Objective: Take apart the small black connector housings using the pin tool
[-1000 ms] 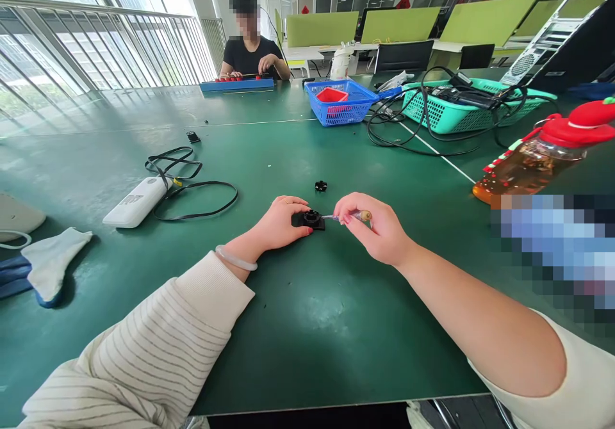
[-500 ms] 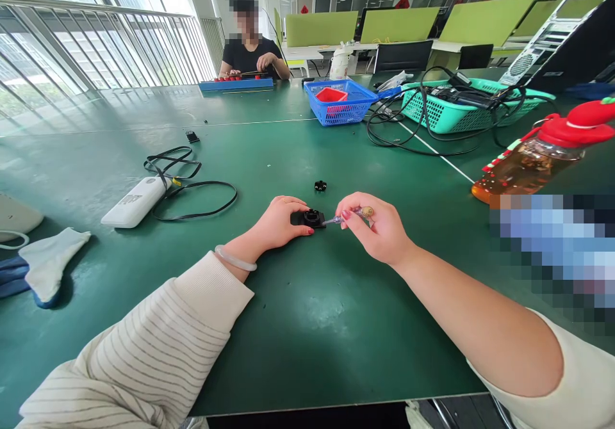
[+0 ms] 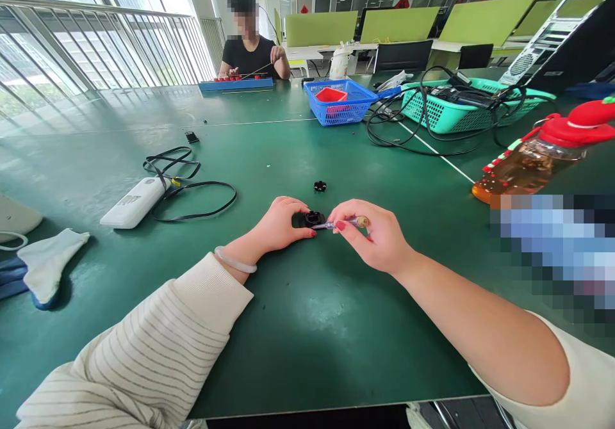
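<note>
My left hand (image 3: 284, 224) grips a small flat black part with a raised round socket (image 3: 314, 217) between thumb and fingers, low over the green table (image 3: 307, 333). Its left end is hidden by my fingers. In my right hand (image 3: 372, 234) is a thin screwdriver (image 3: 358, 221) with a tan end cap, held almost level in a pinch. The screwdriver's tip reaches the near side of the black part, close to my left thumb; whether it touches cannot be made out. A small round black piece (image 3: 319, 186) lies on the table just beyond both hands.
At left lie a white power bank (image 3: 135, 203) with a black cable (image 3: 206, 216) and a glove (image 3: 55, 262). A blue basket (image 3: 339, 112), a teal basket (image 3: 437, 118) with cables and a tilted drink bottle (image 3: 533, 166) stand at right. A person (image 3: 252, 54) sits across the table.
My right hand has come slightly nearer to me, and the screwdriver's tip has moved left along the near side of the black part. Across the table, the person's hand has risen.
</note>
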Tool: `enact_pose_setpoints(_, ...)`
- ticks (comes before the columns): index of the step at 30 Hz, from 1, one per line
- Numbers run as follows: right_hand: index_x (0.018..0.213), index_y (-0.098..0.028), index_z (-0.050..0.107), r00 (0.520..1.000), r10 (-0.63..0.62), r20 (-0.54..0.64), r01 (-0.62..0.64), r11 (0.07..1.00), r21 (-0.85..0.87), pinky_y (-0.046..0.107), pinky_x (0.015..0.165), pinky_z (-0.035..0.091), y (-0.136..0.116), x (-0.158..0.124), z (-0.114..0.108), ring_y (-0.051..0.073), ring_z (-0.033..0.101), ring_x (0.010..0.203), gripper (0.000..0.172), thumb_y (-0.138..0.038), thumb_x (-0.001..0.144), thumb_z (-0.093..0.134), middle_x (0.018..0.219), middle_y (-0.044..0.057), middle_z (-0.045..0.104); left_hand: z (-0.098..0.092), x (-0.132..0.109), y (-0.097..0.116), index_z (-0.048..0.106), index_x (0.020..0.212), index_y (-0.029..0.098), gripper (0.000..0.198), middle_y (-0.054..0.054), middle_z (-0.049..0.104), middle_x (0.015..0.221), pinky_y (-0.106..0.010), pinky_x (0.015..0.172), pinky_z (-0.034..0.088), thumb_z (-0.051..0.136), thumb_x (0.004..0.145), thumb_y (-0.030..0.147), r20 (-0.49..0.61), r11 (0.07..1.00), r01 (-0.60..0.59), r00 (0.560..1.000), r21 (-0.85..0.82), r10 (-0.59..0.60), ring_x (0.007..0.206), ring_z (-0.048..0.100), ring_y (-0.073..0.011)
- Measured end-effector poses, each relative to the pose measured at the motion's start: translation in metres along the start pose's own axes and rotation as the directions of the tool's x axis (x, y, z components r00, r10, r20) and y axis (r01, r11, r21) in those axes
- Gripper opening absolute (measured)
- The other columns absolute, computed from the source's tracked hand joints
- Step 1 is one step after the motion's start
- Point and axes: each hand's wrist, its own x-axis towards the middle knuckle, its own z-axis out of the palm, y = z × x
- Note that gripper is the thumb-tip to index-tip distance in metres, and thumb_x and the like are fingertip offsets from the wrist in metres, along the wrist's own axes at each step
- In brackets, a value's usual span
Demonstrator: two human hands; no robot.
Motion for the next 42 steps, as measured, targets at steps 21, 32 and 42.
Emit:
enact_pose_setpoints(21, 0.087, -0.023, 0.060, 0.956, 0.164, -0.244, -0.109, 0.969, 0.222, 0.034, 0.072, 0.057, 0.013, 0.002, -0.002, 0.015, 0.066, 0.070, 0.026, -0.048, 0.095, 0.055, 0.088, 0.003, 0.068, -0.004, -0.005, 0.007, 0.060, 0.130, 0.027, 0.049, -0.004, 0.071, 0.115, -0.043, 0.102, 0.050, 0.064, 0.084, 0.041, -0.102, 1.000, -0.025, 0.994, -0.011, 0.024, 0.110, 0.064, -0.0248)
enact_pose_setpoints(32, 0.084, -0.022, 0.060, 0.890, 0.198, -0.410, -0.071, 0.950, 0.304, 0.032, 0.063, 0.055, 0.031, 0.003, -0.004, 0.013, 0.062, 0.060, 0.026, -0.047, 0.094, 0.057, 0.082, 0.001, 0.066, -0.005, -0.004, 0.005, 0.066, 0.124, 0.026, 0.038, -0.005, 0.070, 0.121, -0.042, 0.105, 0.048, 0.060, 0.088, 0.039, -0.060, 0.996, -0.094, 0.994, 0.002, 0.094, 0.115, 0.062, -0.0253)
enact_pose_setpoints(42, 0.086, -0.022, 0.065, 0.968, 0.138, -0.210, -0.109, 0.983, 0.145, 0.032, 0.067, 0.055, 0.016, 0.000, -0.002, 0.016, 0.065, 0.066, 0.024, -0.041, 0.096, 0.055, 0.079, 0.002, 0.068, -0.004, -0.003, 0.006, 0.064, 0.125, 0.025, 0.038, -0.005, 0.069, 0.125, -0.041, 0.107, 0.046, 0.059, 0.090, 0.040, -0.110, 0.995, -0.094, 0.990, -0.019, 0.091, 0.117, 0.061, -0.0249)
